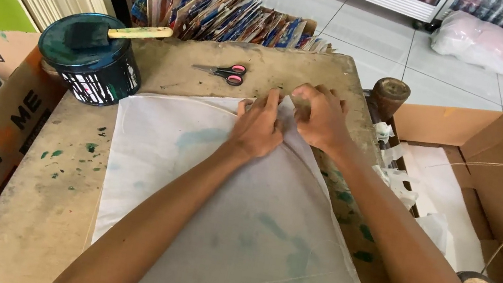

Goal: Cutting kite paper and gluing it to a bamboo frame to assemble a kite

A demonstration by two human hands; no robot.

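A large white paper sheet (pixel 232 219) lies flat on the worn wooden table (pixel 54 198), with a thin curved stick along its upper edge. My left hand (pixel 258 126) presses down on the sheet's far corner, fingers together. Just right of it, my right hand (pixel 319 115) pinches and folds the paper at that same corner. Both hands touch each other at the top of the sheet. Faint green stains show through the paper.
A dark round tin (pixel 90 62) with a foam brush (pixel 114 33) on top stands at the left. Pink-handled scissors (pixel 223 72) lie beyond the hands. Colourful packets (pixel 219 8) stand behind. An open cardboard box (pixel 479 191) with white scraps sits on the right.
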